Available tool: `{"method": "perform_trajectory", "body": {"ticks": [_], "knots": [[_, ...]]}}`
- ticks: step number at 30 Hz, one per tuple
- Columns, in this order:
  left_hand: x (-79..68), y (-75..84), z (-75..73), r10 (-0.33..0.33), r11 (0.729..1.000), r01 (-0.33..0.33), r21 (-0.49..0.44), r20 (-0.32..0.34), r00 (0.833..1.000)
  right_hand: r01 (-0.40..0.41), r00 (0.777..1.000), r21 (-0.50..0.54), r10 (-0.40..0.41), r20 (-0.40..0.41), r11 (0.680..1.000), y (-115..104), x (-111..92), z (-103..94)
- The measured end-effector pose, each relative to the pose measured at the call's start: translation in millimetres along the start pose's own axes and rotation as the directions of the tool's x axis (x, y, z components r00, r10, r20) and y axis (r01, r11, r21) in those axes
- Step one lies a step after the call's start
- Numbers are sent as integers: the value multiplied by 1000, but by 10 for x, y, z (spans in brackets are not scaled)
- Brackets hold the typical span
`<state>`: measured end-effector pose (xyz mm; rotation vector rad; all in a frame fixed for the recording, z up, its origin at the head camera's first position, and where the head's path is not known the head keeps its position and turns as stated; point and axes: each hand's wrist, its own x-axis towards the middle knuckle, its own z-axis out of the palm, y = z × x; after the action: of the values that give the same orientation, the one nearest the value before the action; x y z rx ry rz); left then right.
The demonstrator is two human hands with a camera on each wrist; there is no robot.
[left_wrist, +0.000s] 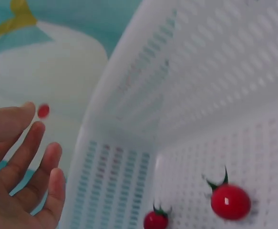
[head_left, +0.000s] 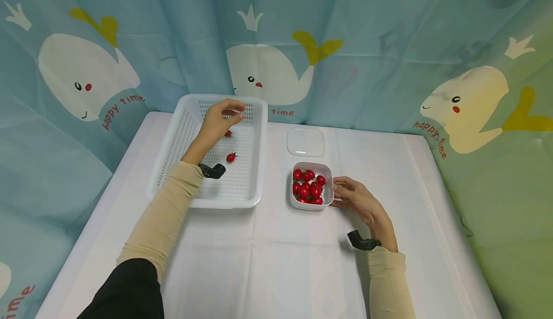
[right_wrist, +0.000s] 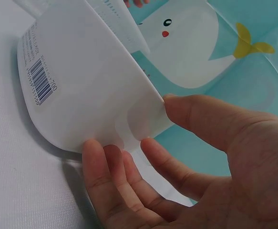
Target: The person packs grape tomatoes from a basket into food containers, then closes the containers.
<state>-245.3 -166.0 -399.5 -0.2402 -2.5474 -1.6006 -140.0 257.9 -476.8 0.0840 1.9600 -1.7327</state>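
Note:
My left hand [head_left: 218, 120] hovers over the white perforated basket [head_left: 259, 165], fingers loosely bent and nothing between them. Two cherry tomatoes lie on the basket floor; the nearer cherry tomato [left_wrist: 231, 202] shows whole, while the wrist partly hides the farther cherry tomato [head_left: 227, 134] from above. To the right of the basket stands a white square container [right_wrist: 91, 81] with several red cherry tomatoes [head_left: 304, 192] in it. My right hand [head_left: 358, 201] touches its right side. There, relaxed fingertips rest against the outer wall and the thumb tip meets the rim.
A clear lid [head_left: 305, 142] lies flat on the white tablecloth [head_left: 276, 261], behind the container. Close behind the table hangs a curtain [head_left: 367, 84] printed with whales. The red spot beside the left thumb in the left wrist view is a printed cheek [left_wrist: 43, 111].

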Motion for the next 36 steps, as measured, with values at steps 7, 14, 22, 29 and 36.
{"method": "perform_trajectory", "body": {"ticks": [7, 14, 22, 29, 36], "knots": [[70, -203, -141, -106, 994, 104, 34, 64, 992, -2, 1000, -4, 2, 0, 1000, 2, 3, 0], [142, -390, -226, -191, 980, 186, 70, 80, 978, -1, 1000, -13, 1, 1, 1000, -6, 6, 4], [169, -558, -259, -257, 957, 236, 167, 116, 959, -2, 1000, -20, 2, 3, 1000, 1, 9, 6], [169, -628, -271, -307, 931, 262, 253, 157, 939, -1, 1000, -25, 1, 0, 1000, 7, 13, 6], [160, -694, -295, -314, 912, 216, 349, 254, 915, -5, 1000, -30, 5, -2, 1000, 15, 13, 5]]}}
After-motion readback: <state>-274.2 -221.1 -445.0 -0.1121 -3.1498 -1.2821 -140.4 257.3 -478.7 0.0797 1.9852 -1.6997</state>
